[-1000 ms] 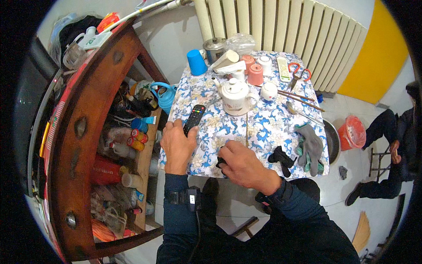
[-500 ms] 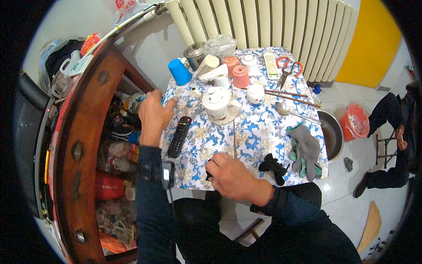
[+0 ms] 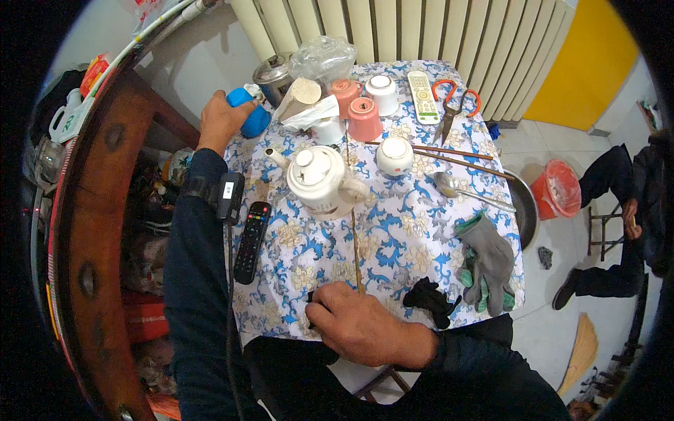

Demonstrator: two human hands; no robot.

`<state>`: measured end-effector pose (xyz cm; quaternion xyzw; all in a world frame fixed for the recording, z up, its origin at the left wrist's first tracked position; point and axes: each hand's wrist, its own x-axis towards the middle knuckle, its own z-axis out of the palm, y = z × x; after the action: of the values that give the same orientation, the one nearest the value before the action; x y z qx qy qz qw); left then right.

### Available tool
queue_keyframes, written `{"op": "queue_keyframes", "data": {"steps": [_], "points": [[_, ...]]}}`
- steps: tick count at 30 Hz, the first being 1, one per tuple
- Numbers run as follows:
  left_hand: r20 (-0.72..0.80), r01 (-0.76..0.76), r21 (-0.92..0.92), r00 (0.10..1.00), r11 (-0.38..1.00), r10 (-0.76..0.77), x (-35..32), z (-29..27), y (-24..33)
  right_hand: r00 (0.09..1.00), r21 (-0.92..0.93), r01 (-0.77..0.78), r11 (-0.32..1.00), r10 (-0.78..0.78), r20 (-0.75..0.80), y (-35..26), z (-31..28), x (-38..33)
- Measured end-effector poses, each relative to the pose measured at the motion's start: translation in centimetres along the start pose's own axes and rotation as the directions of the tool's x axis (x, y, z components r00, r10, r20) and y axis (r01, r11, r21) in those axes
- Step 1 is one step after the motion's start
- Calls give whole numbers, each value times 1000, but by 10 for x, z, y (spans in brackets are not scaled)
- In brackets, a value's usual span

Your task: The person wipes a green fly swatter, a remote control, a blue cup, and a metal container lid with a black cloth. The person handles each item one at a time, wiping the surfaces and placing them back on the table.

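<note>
A flower-patterned tablecloth (image 3: 386, 242) covered the table in front of you, with a cream radiator (image 3: 414, 35) behind it. The blue cup (image 3: 257, 125) was at the table's far left corner, its long axis leaning from upper left to lower right, narrow end uppermost and wide end toward the cloth. Your left hand (image 3: 223, 118) had its fingers and thumb wrapped around it; whether it touched the cloth, you could not tell. Your right hand (image 3: 354, 319) was curled closed at the near edge, on a black item (image 3: 311, 297) mostly hidden beneath the fingers. The white teapot (image 3: 319, 191) had its lid on, hiding the inside, and its spout pointed away to your left. The near pink cup (image 3: 364, 121) stood upside down, as did the round white cup (image 3: 394, 157) beside the chopsticks (image 3: 463, 162). On the floor, the red bucket (image 3: 543, 198) held pale scraps (image 3: 559, 193) inside its liner.
</note>
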<state>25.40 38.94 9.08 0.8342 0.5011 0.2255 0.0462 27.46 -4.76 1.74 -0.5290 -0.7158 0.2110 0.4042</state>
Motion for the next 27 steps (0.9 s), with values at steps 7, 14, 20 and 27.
{"op": "queue_keyframes", "data": {"steps": [7,14,20,27], "points": [[23,76,-330,997,941,-73,1,17,-1,998,11,-38,999,37,51,0,-3,4],[104,193,-545,981,816,-163,-2,4,-12,997,-2,-66,998,66,51,0,-1,12],[41,162,-809,974,565,-222,-32,-34,-34,999,-19,-41,999,41,-2,-2,0,13],[16,70,-944,986,323,-165,-115,-82,-63,999,-57,-22,998,19,-50,-4,7,8]]}}
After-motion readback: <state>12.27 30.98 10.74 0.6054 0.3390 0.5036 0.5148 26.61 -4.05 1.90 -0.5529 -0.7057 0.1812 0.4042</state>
